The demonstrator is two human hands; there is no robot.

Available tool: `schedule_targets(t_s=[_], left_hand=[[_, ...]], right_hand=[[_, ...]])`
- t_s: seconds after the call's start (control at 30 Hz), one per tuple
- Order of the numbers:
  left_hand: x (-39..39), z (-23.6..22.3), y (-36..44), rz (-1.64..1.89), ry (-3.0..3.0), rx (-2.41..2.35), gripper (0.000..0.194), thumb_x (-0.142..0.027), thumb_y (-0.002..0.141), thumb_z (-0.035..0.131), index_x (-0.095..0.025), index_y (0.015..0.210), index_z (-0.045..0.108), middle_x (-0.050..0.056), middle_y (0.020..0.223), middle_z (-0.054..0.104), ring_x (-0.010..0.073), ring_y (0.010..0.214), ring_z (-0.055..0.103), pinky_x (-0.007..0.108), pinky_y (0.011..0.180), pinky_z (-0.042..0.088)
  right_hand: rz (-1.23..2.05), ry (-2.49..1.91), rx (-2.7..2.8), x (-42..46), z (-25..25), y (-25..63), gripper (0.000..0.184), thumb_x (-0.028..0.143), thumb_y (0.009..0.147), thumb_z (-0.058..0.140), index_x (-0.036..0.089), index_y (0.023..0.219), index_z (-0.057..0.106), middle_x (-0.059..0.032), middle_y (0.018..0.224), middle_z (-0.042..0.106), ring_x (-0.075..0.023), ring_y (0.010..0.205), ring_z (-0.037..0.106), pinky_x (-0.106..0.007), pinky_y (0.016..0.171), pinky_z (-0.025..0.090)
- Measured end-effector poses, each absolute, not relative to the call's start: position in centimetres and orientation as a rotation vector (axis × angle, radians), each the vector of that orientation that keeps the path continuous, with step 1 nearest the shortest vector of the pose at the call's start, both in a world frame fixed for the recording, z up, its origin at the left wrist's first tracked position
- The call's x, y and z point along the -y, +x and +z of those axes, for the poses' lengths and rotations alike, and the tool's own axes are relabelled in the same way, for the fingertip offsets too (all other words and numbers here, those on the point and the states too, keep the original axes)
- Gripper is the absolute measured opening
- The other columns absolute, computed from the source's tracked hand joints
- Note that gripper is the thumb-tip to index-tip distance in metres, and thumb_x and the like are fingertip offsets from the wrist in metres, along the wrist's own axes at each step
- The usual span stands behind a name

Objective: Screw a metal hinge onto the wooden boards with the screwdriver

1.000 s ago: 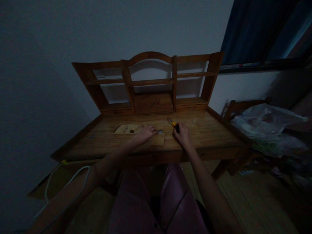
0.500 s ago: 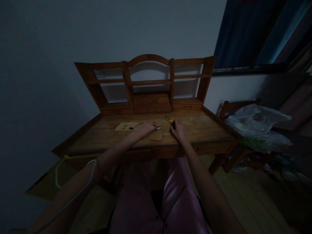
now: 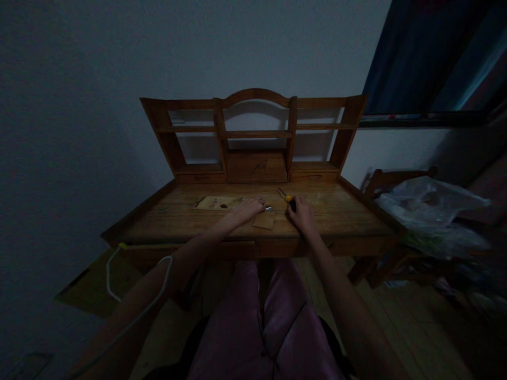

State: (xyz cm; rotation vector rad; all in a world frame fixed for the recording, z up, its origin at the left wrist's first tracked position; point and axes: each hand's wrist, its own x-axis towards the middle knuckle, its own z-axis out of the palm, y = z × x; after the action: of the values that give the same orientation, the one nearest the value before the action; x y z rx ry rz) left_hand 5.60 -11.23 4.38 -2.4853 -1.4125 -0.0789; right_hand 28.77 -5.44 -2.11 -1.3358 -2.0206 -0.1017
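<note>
My left hand (image 3: 252, 207) rests on the desk with its fingers closed at a small shiny metal piece (image 3: 268, 208), whose exact kind is too small and dark to make out. My right hand (image 3: 303, 215) is wrapped round the black and yellow handle of a screwdriver (image 3: 289, 199). Its thin shaft points away from me and to the left, low over the desktop. Just in front of the metal piece lies a small flat brown piece (image 3: 264, 220) like cardboard. A pale, worn flat strip with dark spots (image 3: 214, 202) lies partly behind my left hand.
The wooden desk (image 3: 340, 216) carries a shelf unit (image 3: 257, 134) along its back, against the wall. A small thin object (image 3: 163, 210) lies on the left. A white cord (image 3: 148, 306) crosses my left forearm. Plastic bags (image 3: 430, 203) sit on a chair at the right.
The view has shifted, so the desk and both hands appear slightly farther right. Both hands keep their holds, with little visible movement against the desk.
</note>
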Motion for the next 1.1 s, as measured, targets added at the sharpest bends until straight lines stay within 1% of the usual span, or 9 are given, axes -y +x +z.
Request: schedule_targets(t_s=[0.27, 0.5, 0.6, 0.8, 0.9, 1.0, 1.1], left_hand=[[10.6, 3.5, 4.8, -0.105, -2.495, 1.370, 0.019, -0.018, 0.094, 0.051, -0.016, 0.099, 0.069, 0.009, 0.104, 0.065, 0.0195, 0.101, 0.059, 0.029, 0.086, 0.043], [9.9, 2.4, 3.9, -0.181, -2.523, 1.241, 0.022, -0.017, 0.096, 0.049, -0.019, 0.109, 0.066, 0.007, 0.106, 0.062, 0.0190, 0.104, 0.055, 0.029, 0.088, 0.042], [9.9, 2.2, 3.7, -0.254, -2.564, 1.237, 0.022, -0.019, 0.097, 0.048, -0.019, 0.111, 0.066, 0.006, 0.107, 0.061, 0.0184, 0.104, 0.054, 0.029, 0.088, 0.042], [8.6, 1.3, 2.8, -0.404, -2.662, 1.237, 0.023, -0.022, 0.098, 0.048, -0.020, 0.105, 0.070, 0.005, 0.102, 0.063, 0.0172, 0.101, 0.055, 0.029, 0.090, 0.043], [7.2, 1.4, 2.3, -0.423, -2.733, 1.206, 0.021, -0.026, 0.097, 0.051, -0.021, 0.099, 0.072, 0.004, 0.098, 0.065, 0.0161, 0.096, 0.056, 0.028, 0.086, 0.043], [6.2, 2.0, 2.0, -0.391, -2.793, 1.122, 0.017, -0.031, 0.095, 0.057, -0.022, 0.093, 0.072, 0.003, 0.092, 0.064, 0.0163, 0.094, 0.056, 0.028, 0.082, 0.043], [5.9, 2.3, 1.7, -0.416, -2.835, 1.044, 0.013, -0.030, 0.094, 0.059, -0.025, 0.094, 0.071, 0.002, 0.095, 0.064, 0.0164, 0.097, 0.055, 0.029, 0.085, 0.042]], right_hand=[[-0.101, -1.322, 2.013, 5.6, -1.9, 28.7, 0.026, 0.030, 0.090, 0.045, 0.016, 0.111, 0.053, -0.0132, 0.106, 0.063, -0.0243, 0.095, 0.056, -0.031, 0.075, 0.039], [-0.106, -1.299, 1.988, 5.5, -1.9, 28.7, 0.026, 0.030, 0.089, 0.046, 0.017, 0.110, 0.054, -0.0129, 0.107, 0.062, -0.0246, 0.095, 0.056, -0.031, 0.075, 0.040], [-0.089, -1.290, 1.983, 5.3, -2.1, 28.7, 0.027, 0.031, 0.089, 0.046, 0.017, 0.111, 0.054, -0.0132, 0.106, 0.062, -0.0253, 0.096, 0.057, -0.032, 0.076, 0.041], [-0.024, -1.260, 1.973, 5.3, -2.4, 28.7, 0.030, 0.031, 0.090, 0.045, 0.017, 0.116, 0.053, -0.0134, 0.108, 0.062, -0.0267, 0.101, 0.057, -0.037, 0.084, 0.044], [-0.010, -1.238, 1.963, 5.2, -2.5, 28.6, 0.029, 0.030, 0.091, 0.045, 0.018, 0.116, 0.053, -0.0136, 0.108, 0.062, -0.0272, 0.102, 0.058, -0.039, 0.086, 0.047], [0.055, -1.210, 1.933, 5.1, -2.8, 28.6, 0.030, 0.031, 0.092, 0.045, 0.021, 0.119, 0.053, -0.0133, 0.110, 0.062, -0.0285, 0.102, 0.059, -0.043, 0.086, 0.049], [0.129, -1.228, 1.930, 4.9, -3.3, 28.7, 0.032, 0.032, 0.092, 0.046, 0.026, 0.122, 0.051, -0.0125, 0.113, 0.062, -0.0295, 0.103, 0.060, -0.046, 0.085, 0.050]])
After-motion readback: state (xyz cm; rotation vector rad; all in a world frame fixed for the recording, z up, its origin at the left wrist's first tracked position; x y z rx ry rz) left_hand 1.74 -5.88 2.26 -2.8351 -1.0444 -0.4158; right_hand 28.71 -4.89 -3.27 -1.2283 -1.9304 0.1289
